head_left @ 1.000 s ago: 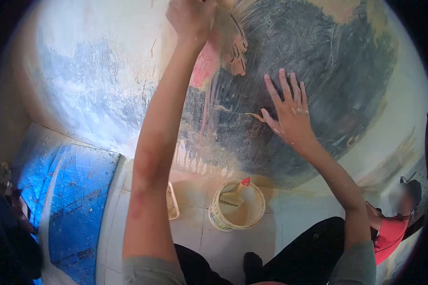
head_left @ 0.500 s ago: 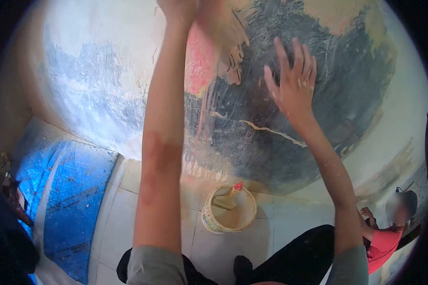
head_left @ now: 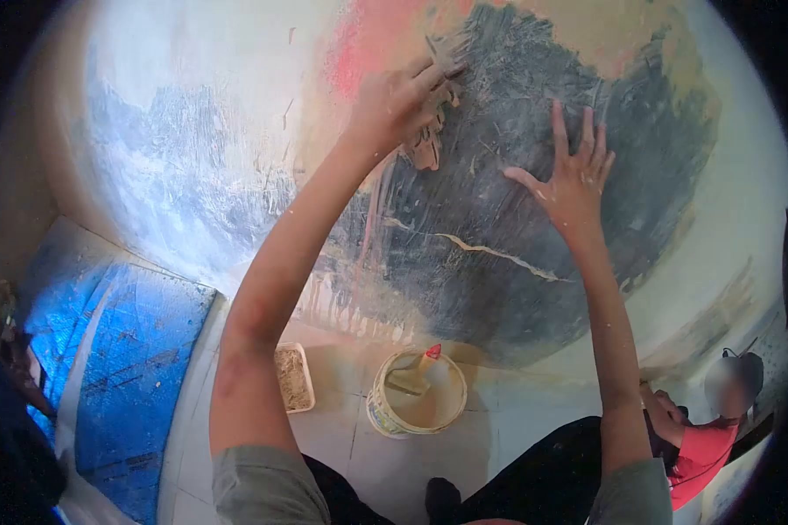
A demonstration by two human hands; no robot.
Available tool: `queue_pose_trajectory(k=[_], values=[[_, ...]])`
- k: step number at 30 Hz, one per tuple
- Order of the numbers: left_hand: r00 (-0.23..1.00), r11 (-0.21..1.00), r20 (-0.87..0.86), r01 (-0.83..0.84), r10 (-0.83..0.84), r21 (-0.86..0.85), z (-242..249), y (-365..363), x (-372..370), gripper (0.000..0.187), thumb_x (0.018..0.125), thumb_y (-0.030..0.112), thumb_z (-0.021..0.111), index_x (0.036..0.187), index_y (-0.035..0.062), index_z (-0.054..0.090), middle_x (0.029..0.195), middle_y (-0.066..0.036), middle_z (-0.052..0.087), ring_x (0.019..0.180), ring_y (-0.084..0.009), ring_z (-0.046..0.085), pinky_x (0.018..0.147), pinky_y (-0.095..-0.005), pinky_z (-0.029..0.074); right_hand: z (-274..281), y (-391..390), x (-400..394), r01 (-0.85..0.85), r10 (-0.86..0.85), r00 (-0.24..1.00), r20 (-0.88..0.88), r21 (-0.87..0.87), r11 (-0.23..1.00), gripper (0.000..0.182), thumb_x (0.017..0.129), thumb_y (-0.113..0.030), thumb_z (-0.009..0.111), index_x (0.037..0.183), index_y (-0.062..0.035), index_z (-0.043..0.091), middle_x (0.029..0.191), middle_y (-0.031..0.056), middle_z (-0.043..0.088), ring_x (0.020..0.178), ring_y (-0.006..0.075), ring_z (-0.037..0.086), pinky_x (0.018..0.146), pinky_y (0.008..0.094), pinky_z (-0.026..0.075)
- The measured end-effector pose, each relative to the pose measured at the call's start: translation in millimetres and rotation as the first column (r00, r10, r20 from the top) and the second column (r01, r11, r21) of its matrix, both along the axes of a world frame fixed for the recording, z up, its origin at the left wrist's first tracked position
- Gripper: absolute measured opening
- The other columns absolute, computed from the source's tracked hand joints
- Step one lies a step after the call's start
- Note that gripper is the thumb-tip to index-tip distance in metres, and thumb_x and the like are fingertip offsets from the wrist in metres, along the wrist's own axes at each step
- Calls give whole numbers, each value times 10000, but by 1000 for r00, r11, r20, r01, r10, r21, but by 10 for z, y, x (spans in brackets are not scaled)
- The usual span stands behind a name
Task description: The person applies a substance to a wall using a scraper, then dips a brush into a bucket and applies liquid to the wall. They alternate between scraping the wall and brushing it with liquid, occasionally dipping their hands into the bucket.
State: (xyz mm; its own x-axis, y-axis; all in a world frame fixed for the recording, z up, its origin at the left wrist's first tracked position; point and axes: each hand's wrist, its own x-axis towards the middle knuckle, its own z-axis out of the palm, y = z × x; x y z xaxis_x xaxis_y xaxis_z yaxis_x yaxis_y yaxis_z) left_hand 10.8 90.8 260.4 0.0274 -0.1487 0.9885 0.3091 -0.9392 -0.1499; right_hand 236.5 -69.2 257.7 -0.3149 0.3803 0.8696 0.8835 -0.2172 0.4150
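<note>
My left hand [head_left: 398, 101] is closed at the wall, its fingers bent against the edge of a dark grey patch [head_left: 517, 201]. A thin greyish edge shows by its fingertips, but what it holds is mostly hidden. Just below those fingers, a loose brownish flap [head_left: 426, 150] of wall coating peels away. My right hand [head_left: 578, 179] lies on the dark patch with fingers spread, holding nothing. Pinkish-red wall [head_left: 348, 57] shows above my left hand. A pale crack [head_left: 490, 251] runs across the patch below both hands.
A white bucket [head_left: 378, 416] of cloudy liquid stands on the tiles, with a red-tipped brush [head_left: 416, 376] in it. Left of it sits a tray of brownish crumbs [head_left: 294, 381]. Blue sheeting [head_left: 144, 359] lies at left. A person in red [head_left: 705, 451] sits at right.
My left hand has come down and right from the top of the wall to the patch's edge. My right hand has shifted slightly right and down, still spread. The crumb tray has come into view.
</note>
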Motion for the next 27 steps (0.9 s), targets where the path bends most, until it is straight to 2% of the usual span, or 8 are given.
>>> queue_pose_trajectory(k=[4, 8, 10, 13, 17, 18, 21, 27], values=[[960, 969, 237, -91, 146, -228, 175, 172, -109, 111, 764, 173, 672, 806, 80, 627, 818, -66, 645, 746, -277, 637, 613, -375, 488, 79, -73, 128, 172, -174, 984, -25, -73, 982, 1174, 549, -729, 657, 1493, -289, 113, 1530, 213, 39, 1329, 558, 144, 932, 770, 226], [915, 981, 399, 22, 58, -193, 176, 221, -152, 132, 786, 194, 652, 801, 71, 609, 793, -78, 626, 755, -282, 633, 632, -379, 486, 86, -100, 19, 226, -236, 971, -20, -223, 948, 1310, 478, -649, 747, 1497, -258, 24, 1532, 216, -44, 1317, 606, 62, 903, 797, 220], [997, 993, -31, 70, -73, -92, 58, 134, -39, 127, 778, 132, 675, 845, 36, 626, 813, -101, 638, 707, -239, 640, 628, -328, 496, 77, -91, 14, 227, -238, 971, -23, -228, 947, 1330, 462, -630, 765, 1497, -252, 20, 1532, 215, -59, 1314, 611, 59, 900, 802, 211], [993, 997, -105, -56, 60, 43, 151, 99, -49, 136, 781, 123, 674, 873, 38, 619, 823, -103, 631, 731, -233, 642, 634, -322, 497, 80, -66, -27, 222, -236, 971, -36, -229, 948, 1354, 445, -608, 784, 1498, -245, 13, 1531, 211, -84, 1311, 615, 55, 894, 809, 206], [932, 978, 349, 154, -96, -143, 391, 177, -401, 271, 832, 259, 672, 724, 11, 656, 705, -120, 661, 562, -178, 616, 537, -312, 484, 65, -60, 10, 198, -211, 977, -38, -217, 956, 1371, 432, -599, 792, 1498, -236, 10, 1530, 213, -86, 1312, 615, 44, 893, 812, 204], [948, 984, 317, 92, -39, -153, 286, 246, -301, 147, 759, 110, 674, 882, 49, 622, 804, -97, 623, 718, -229, 637, 635, -337, 494, 47, -67, 14, 197, -211, 977, -41, -224, 954, 1371, 432, -599, 792, 1498, -236, 10, 1530, 213, -86, 1312, 615, 44, 893, 812, 204], [982, 998, -181, 42, -50, -47, 77, 236, 15, 170, 776, 97, 655, 937, 44, 635, 811, -109, 645, 720, -230, 649, 648, -318, 504, 76, -48, -20, 205, -218, 976, -31, -229, 951, 1377, 429, -597, 797, 1498, -222, 15, 1530, 222, -71, 1309, 618, 54, 887, 810, 215], [956, 966, 214, 229, -200, -119, 302, 145, -163, 191, 781, 113, 664, 956, 44, 631, 867, -133, 653, 770, -203, 652, 687, -324, 501, 50, -43, 19, 204, -217, 975, -42, -212, 956, 1369, 440, -634, 779, 1499, -199, 29, 1527, 237, -57, 1301, 625, 83, 873, 806, 236]])
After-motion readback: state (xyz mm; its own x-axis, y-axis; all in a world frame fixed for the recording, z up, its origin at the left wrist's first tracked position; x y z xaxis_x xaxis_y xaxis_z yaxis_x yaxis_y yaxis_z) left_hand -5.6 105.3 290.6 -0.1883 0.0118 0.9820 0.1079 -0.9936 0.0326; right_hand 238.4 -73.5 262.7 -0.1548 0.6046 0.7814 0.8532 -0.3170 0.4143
